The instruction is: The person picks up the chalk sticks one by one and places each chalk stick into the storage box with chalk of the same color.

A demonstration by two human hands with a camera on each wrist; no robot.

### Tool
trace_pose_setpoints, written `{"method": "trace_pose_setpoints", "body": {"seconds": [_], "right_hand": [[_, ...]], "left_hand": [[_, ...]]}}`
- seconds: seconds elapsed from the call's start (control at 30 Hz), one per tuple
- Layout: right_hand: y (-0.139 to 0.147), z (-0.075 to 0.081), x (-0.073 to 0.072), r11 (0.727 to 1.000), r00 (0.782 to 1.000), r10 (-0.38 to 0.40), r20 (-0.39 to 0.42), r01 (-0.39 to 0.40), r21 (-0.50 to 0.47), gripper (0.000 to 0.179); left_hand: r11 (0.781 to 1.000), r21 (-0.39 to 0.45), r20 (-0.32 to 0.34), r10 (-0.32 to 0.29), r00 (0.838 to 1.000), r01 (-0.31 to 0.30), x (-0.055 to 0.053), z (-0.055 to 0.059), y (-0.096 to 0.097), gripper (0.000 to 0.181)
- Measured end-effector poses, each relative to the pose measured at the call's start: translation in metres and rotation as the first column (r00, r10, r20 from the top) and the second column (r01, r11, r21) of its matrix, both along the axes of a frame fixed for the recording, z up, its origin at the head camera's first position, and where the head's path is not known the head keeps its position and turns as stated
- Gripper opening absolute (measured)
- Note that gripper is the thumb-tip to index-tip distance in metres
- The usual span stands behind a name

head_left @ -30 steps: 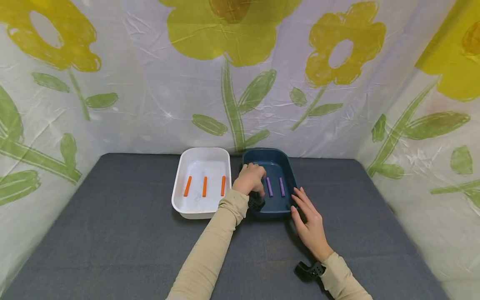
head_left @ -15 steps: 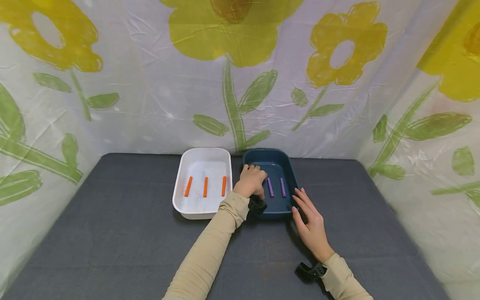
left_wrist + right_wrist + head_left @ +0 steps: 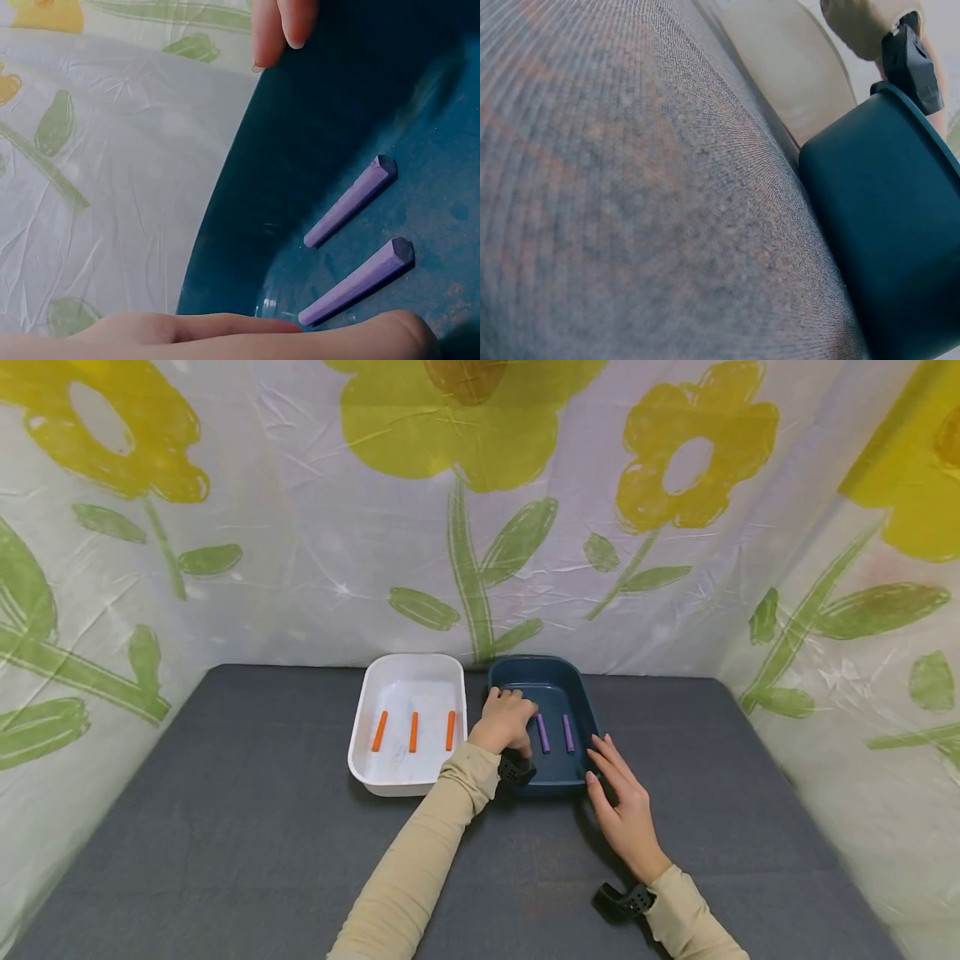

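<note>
In the head view a dark blue tray (image 3: 555, 772) holds two purple chalk-like sticks (image 3: 543, 733), lying roughly parallel; the left wrist view shows these purple sticks (image 3: 352, 201) close up. My left hand (image 3: 507, 720) reaches over the tray's left side with bent fingers. Its finger and thumb (image 3: 375, 337) lie along the bottom of the left wrist view; whether they pinch anything is hidden. My right hand (image 3: 626, 810) rests fairly straight fingers against the tray's right wall, and its fingertips (image 3: 289, 26) appear at the rim. The right wrist view shows only the tray's outside (image 3: 885, 217).
Close to the blue tray's left stands a white tray (image 3: 408, 777) with three orange sticks (image 3: 413, 732) spaced apart. Both trays sit near the back edge of a grey cloth-covered table (image 3: 225, 827). A flower-printed curtain (image 3: 300, 568) hangs behind and at the sides.
Hands, trays and sticks keep their places relative to one another. The whole head view has shifted by a few pixels.
</note>
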State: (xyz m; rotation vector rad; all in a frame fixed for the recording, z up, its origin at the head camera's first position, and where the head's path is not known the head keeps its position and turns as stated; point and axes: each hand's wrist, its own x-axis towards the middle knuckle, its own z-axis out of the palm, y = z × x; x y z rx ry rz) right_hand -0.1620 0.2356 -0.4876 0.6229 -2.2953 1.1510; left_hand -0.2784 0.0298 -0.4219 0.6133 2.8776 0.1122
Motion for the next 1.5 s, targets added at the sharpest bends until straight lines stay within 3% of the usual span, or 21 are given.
{"method": "trace_pose_setpoints", "body": {"seconds": [0.5,0.77,1.0,1.23,1.33,1.5], "right_hand": [[0.0,-0.001,-0.001,1.0,1.0,-0.01,0.0,0.01,0.007,0.039],[0.003,0.002,-0.002,1.0,0.999,-0.011,-0.037,0.011,0.012,0.038],[0.004,0.01,-0.003,0.997,0.999,-0.019,-0.03,0.021,0.069,0.034],[0.008,0.033,-0.005,0.983,0.998,-0.062,0.02,0.057,0.177,0.027],[0.01,0.044,-0.007,0.979,0.997,-0.067,0.046,0.057,0.196,0.026],[0.014,0.06,-0.006,0.979,0.999,-0.053,0.011,0.05,0.199,0.027]], "left_hand": [[1.0,-0.007,0.007,-0.015,1.0,0.015,0.001,0.002,0.0,0.067],[0.988,0.15,0.036,-0.029,0.999,0.023,0.001,0.007,-0.001,0.053],[0.979,0.203,0.036,-0.026,0.999,0.018,0.006,0.013,-0.005,0.052],[0.981,0.176,-0.015,-0.081,0.997,0.083,0.013,0.018,-0.003,0.052],[0.977,0.179,-0.056,-0.105,0.993,0.114,0.019,0.022,-0.005,0.053],[0.969,0.18,-0.151,-0.143,0.978,0.169,0.035,0.03,-0.012,0.052]]}}
